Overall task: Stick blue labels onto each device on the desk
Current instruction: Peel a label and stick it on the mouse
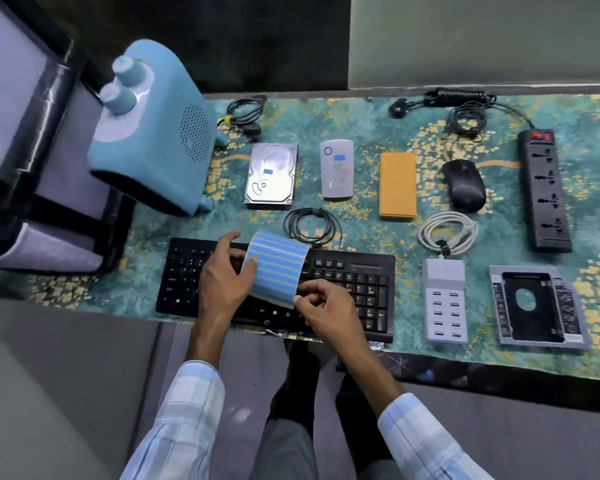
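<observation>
holding the label sheet (277, 268) over the keyboard (354, 282), left hand (222, 278) clamped on its edge, right hand (323, 306) pinching its near corner; only the hard drive (271, 174) and grey power bank (336, 169) wear blue labels.

Upper frame, left to right: heater (156, 133), hard drive (271, 174), power bank (336, 169), flat case (397, 185), mouse (463, 185), power strip (544, 188). Lower frame: keyboard (347, 289) at centre, USB hub (445, 301) right of it, drive caddy (537, 306) at far right.
</observation>
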`<action>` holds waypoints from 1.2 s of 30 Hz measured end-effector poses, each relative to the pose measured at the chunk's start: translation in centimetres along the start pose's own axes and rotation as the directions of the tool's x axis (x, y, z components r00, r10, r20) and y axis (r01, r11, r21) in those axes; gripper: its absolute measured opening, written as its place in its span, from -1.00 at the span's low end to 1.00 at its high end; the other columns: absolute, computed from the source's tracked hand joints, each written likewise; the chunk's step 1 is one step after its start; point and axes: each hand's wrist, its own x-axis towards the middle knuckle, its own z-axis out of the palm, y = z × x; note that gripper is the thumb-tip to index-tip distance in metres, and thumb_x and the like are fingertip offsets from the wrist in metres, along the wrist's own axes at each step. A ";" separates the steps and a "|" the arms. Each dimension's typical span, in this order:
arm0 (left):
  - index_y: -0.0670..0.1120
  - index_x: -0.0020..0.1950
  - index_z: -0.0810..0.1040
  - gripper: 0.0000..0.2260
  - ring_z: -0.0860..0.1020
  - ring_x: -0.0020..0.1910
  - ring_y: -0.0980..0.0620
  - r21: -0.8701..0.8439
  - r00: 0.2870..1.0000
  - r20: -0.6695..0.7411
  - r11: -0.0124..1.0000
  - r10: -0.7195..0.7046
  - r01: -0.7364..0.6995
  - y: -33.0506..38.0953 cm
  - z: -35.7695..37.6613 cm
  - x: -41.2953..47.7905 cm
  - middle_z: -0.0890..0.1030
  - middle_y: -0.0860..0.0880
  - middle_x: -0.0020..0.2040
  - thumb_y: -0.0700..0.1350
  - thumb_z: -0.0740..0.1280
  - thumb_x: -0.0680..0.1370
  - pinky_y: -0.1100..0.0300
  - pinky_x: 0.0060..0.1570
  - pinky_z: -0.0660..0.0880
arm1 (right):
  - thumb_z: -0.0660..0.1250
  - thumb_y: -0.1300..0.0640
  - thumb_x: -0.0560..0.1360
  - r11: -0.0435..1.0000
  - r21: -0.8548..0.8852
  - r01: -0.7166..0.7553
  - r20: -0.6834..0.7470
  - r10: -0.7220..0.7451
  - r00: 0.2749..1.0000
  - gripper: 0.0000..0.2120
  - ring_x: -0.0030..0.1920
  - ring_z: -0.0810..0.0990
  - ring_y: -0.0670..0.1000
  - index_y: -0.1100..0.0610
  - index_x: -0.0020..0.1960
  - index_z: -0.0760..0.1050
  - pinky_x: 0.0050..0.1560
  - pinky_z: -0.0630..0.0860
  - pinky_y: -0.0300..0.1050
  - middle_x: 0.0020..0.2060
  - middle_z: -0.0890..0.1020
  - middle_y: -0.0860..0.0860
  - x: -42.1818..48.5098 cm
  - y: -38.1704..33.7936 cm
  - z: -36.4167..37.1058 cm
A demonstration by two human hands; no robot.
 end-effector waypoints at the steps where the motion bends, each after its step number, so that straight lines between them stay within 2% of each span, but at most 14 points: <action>1: -0.03 0.42 0.49 -0.53 0.63 -0.12 -0.03 -0.028 1.000 0.003 1.000 -0.001 0.001 0.1 0.0 -0.1 0.69 -0.02 -0.06 -0.13 0.48 0.52 0.07 0.01 0.56 | 0.47 0.12 0.48 0.999 -0.031 0.015 -0.009 -0.015 1.000 -0.97 -0.40 0.52 -0.17 0.04 -0.08 0.67 -0.22 0.52 -0.20 -0.40 0.57 -0.11 0.1 -0.1 0.2; 4: -0.02 0.37 0.53 -0.57 0.58 -0.25 0.05 -0.228 0.999 0.013 0.973 -0.039 0.040 1.2 0.1 0.1 0.69 -0.06 -0.09 -0.20 0.49 0.52 0.12 -0.11 0.54 | 0.51 0.18 0.46 0.999 -0.021 0.031 -0.014 -0.032 0.999 -0.93 -0.43 0.44 -0.20 0.13 -0.19 0.67 -0.31 0.39 -0.31 -0.42 0.56 -0.10 0.0 -0.6 0.4; 7: -0.03 0.31 0.56 -0.64 0.61 -0.18 0.02 -0.482 0.991 0.026 0.866 -0.133 0.129 2.7 0.3 0.4 0.69 -0.11 -0.10 -0.23 0.48 0.54 0.09 -0.06 0.54 | 0.56 0.17 0.47 0.954 0.294 -0.051 -0.006 0.056 0.998 -0.88 -0.40 0.43 -0.10 0.17 -0.20 0.67 -0.36 0.36 -0.24 -0.39 0.55 -0.02 -0.1 -1.1 0.1; 10: 0.03 0.21 0.58 -0.70 0.61 -0.10 -0.06 -0.619 0.975 0.031 0.761 -0.221 0.192 4.1 1.3 0.4 0.67 -0.18 -0.10 -0.22 0.49 0.52 0.03 0.00 0.54 | 0.53 0.13 0.50 0.844 0.507 -0.173 0.101 0.142 0.985 -0.92 -0.41 0.40 -0.13 0.13 -0.12 0.67 -0.44 0.29 -0.30 -0.32 0.59 -0.03 -0.3 -1.8 -0.4; 12: 0.02 0.17 0.58 -0.72 0.58 -0.13 -0.04 -0.638 0.970 0.008 0.746 -0.244 0.193 5.1 2.2 0.2 0.63 -0.15 -0.14 -0.24 0.49 0.53 0.12 -0.05 0.51 | 0.52 0.12 0.50 0.778 0.580 -0.240 0.182 0.164 0.970 -0.91 -0.39 0.44 -0.11 0.12 -0.06 0.66 -0.42 0.29 -0.29 -0.27 0.65 -0.04 -0.4 -2.2 -0.4; 15: -0.05 0.15 0.55 -0.75 0.56 -0.24 0.07 -0.667 0.966 0.013 0.717 -0.260 0.202 6.7 3.3 -0.2 0.63 -0.03 -0.21 -0.26 0.49 0.53 0.22 -0.16 0.51 | 0.51 0.15 0.51 0.751 0.610 -0.251 0.169 0.186 0.968 -0.92 -0.39 0.48 -0.08 0.13 -0.04 0.66 -0.38 0.32 -0.25 -0.24 0.69 0.00 -0.3 -2.6 -0.2; 18: -0.07 0.17 0.54 -0.74 0.61 -0.21 0.01 -0.680 0.960 0.081 0.689 -0.267 0.249 7.8 3.4 -0.6 0.68 -0.04 -0.16 -0.22 0.50 0.53 0.07 -0.10 0.57 | 0.51 0.18 0.51 0.756 0.625 -0.198 0.084 0.186 0.979 -0.94 -0.38 0.51 -0.06 0.15 -0.04 0.67 -0.37 0.36 -0.24 -0.26 0.69 0.02 0.0 -3.0 -0.6; 20: -0.01 0.17 0.53 -0.74 0.59 -0.16 -0.01 -0.659 0.968 0.101 0.713 -0.232 0.240 8.0 2.9 -0.8 0.70 -0.06 -0.12 -0.16 0.50 0.54 0.03 -0.07 0.55 | 0.51 0.19 0.51 0.748 0.642 -0.166 0.039 0.185 0.982 -0.95 -0.38 0.51 -0.06 0.17 -0.06 0.67 -0.40 0.37 -0.26 -0.28 0.69 0.02 0.4 -3.1 -1.0; 22: 0.00 0.18 0.53 -0.74 0.56 -0.21 0.06 -0.629 0.978 0.105 0.749 -0.182 0.207 7.9 2.2 -1.1 0.70 -0.04 -0.12 -0.14 0.49 0.55 0.10 -0.15 0.54 | 0.51 0.17 0.51 0.744 0.652 -0.147 0.009 0.187 0.982 -0.91 -0.38 0.52 -0.06 0.20 -0.06 0.67 -0.41 0.37 -0.27 -0.28 0.68 0.03 0.8 -3.3 -1.5; 24: -0.09 0.19 0.55 -0.76 0.60 -0.27 0.10 -0.623 0.986 0.121 0.764 -0.115 0.166 7.8 1.6 -1.5 0.68 -0.06 -0.12 -0.21 0.46 0.56 0.17 -0.25 0.60 | 0.52 0.15 0.52 0.743 0.656 -0.129 -0.024 0.192 0.981 -0.87 -0.39 0.53 -0.07 0.22 -0.07 0.66 -0.42 0.37 -0.27 -0.27 0.67 0.05 1.1 -3.4 -1.8; 27: -0.14 0.09 0.60 -0.85 0.67 -0.28 0.03 -0.590 0.989 0.140 0.799 -0.038 0.114 7.5 1.5 -2.1 0.70 -0.07 -0.14 -0.27 0.46 0.55 0.18 -0.26 0.62 | 0.50 0.14 0.53 0.729 0.675 -0.114 -0.044 0.195 0.980 -0.86 -0.40 0.53 -0.08 0.21 -0.12 0.66 -0.41 0.36 -0.27 -0.28 0.68 0.05 1.3 -3.7 -1.9; 29: -0.15 0.03 0.64 -0.90 0.67 -0.27 0.01 -0.557 0.991 0.130 0.825 -0.028 0.096 7.5 1.7 -2.2 0.71 -0.06 -0.14 -0.28 0.47 0.54 0.14 -0.21 0.64 | 0.50 0.13 0.53 0.724 0.678 -0.124 -0.030 0.195 0.980 -0.85 -0.41 0.53 -0.09 0.21 -0.13 0.68 -0.40 0.36 -0.26 -0.29 0.69 0.05 1.4 -3.9 -1.9; 33: -0.16 0.00 0.65 -0.93 0.66 -0.29 0.00 -0.548 0.996 0.087 0.833 -0.031 0.074 7.6 1.8 -2.1 0.72 -0.07 -0.16 -0.26 0.48 0.54 0.12 -0.23 0.64 | 0.50 0.16 0.53 0.736 0.665 -0.124 -0.008 0.173 0.985 -0.81 -0.38 0.54 -0.06 0.27 0.06 0.69 -0.39 0.38 -0.25 -0.26 0.72 0.06 1.5 -3.9 -1.5; 36: -0.10 -0.03 0.67 -0.93 0.70 -0.27 0.03 -0.464 0.999 0.038 0.886 0.010 0.008 7.4 1.9 -2.1 0.73 0.01 -0.18 -0.18 0.51 0.53 0.09 -0.22 0.67 | 0.50 0.16 0.53 0.747 0.655 -0.110 -0.012 0.155 0.988 -0.89 -0.37 0.54 -0.05 0.19 0.00 0.70 -0.36 0.38 -0.23 -0.25 0.72 0.05 1.8 -3.9 -1.6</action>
